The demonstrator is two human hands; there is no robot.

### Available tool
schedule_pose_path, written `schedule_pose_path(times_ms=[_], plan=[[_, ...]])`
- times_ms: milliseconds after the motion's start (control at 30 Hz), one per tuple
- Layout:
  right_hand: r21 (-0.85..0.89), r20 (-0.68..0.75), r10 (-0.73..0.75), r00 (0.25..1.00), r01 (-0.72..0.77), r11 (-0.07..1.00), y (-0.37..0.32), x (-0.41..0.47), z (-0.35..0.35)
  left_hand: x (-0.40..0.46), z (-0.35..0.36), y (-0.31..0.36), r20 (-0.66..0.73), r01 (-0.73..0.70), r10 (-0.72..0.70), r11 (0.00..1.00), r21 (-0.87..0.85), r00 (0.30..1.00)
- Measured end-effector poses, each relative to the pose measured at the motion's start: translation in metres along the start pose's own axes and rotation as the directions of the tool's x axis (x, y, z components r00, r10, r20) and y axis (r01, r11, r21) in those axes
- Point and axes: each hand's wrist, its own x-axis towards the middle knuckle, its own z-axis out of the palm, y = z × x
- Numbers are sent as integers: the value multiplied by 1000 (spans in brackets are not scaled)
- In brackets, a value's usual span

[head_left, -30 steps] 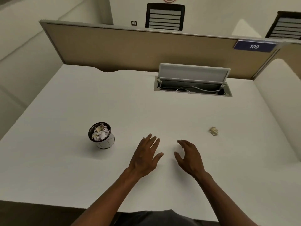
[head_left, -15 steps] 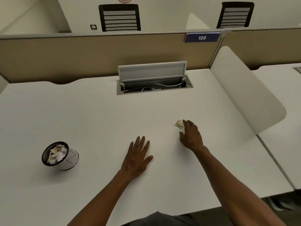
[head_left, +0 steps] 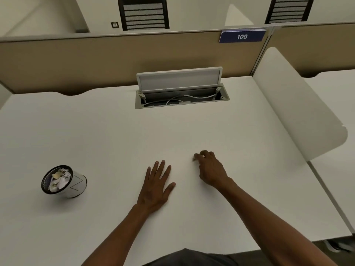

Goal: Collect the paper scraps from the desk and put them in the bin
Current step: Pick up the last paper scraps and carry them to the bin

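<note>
My right hand [head_left: 210, 169] hovers over the middle of the white desk [head_left: 96, 141] with its fingers curled tightly together. The crumpled paper scrap that lay at its fingertips no longer shows on the desk; it is hidden inside the closed fingers. To the left of it, my left hand [head_left: 155, 187] lies flat on the desk, palm down, fingers spread and holding nothing. The bin [head_left: 78, 186], a small white cup-shaped container with a dark rim, stands at the left of the desk and holds several crumpled paper scraps.
An open cable hatch [head_left: 182, 96] with its lid raised sits at the back of the desk. A tan partition [head_left: 115, 60] with a blue "109" sign [head_left: 242, 36] runs behind. A white side divider [head_left: 299, 112] bounds the desk on the right.
My right hand reached the scrap, curled its fingers around it and drew back a little toward me. The scrap has vanished from the desk. My left hand stayed flat.
</note>
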Motion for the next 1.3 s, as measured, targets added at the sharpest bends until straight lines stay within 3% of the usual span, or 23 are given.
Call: schedule_pose_path(times_ms=[100, 167, 267, 400, 500, 633, 800, 967, 1167, 1300], plan=[[203, -42, -12, 999, 20, 979, 1, -11, -1, -1, -1, 4, -41, 19, -21, 999, -47, 999], [315, -117, 93, 989, -52, 948, 7, -13, -7, 0, -2, 9, -84, 21, -30, 995, -102, 996], [255, -84, 216, 973, -188, 948, 14, -15, -13, 8, -7, 24, -135, 35, -65, 976, -215, 989], [55, -9, 70, 998, -69, 996, 6, -23, -6, 32, -15, 47, -102, -16, -14, 958, -287, 995], [162, 4, -40, 999, 38, 986, 1, -30, -5, 53, -22, 58, -68, -70, 52, 951, -302, 996], [339, -221, 209, 953, -126, 932, 27, -48, -20, 67, -23, 65, -25, -91, 87, 956, -280, 996], [154, 2, 342, 940, -338, 928, 52, -84, -20, 52, -5, 67, -29, -112, 108, 959, -261, 994], [148, -28, 314, 949, -307, 940, 30, -105, 6, 28, -1, 72, -53, -156, 147, 930, -333, 988], [300, -45, 288, 957, -262, 917, -8, -68, 10, 12, -9, 62, -81, 14, -51, 914, -405, 995], [96, 107, 193, 975, -204, 974, -16, -34, -3, 15, -17, 54, -16, 134, -151, 917, -375, 988]])
